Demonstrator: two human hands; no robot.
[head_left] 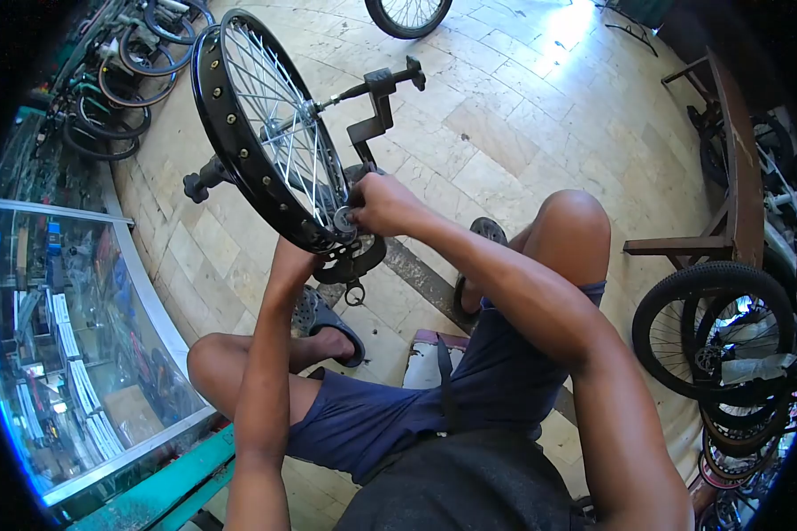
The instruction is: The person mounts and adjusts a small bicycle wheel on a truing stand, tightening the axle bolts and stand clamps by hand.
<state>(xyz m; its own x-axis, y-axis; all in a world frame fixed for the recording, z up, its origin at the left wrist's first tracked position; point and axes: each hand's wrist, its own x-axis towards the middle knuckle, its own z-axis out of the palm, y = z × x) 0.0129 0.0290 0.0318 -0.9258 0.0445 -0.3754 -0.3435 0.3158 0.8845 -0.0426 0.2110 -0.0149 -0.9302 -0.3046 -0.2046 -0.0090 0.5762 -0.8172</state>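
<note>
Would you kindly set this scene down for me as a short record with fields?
Workpiece: spoked wheel without a tyre, mounted on a black stand
Right hand: fingers at a small round metal piece by the wheel's near edge
Left hand: mostly hidden by the wheel; grip unclear
Picture left: glass display case
Picture right: brown bench, tyred wheel
Floor: pale tiles

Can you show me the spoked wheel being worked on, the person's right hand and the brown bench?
Wheel [237, 135]: head view, on its black rim.
Right hand [383, 204]: head view, back of the hand.
Brown bench [740, 168]: head view, its long top.
</note>
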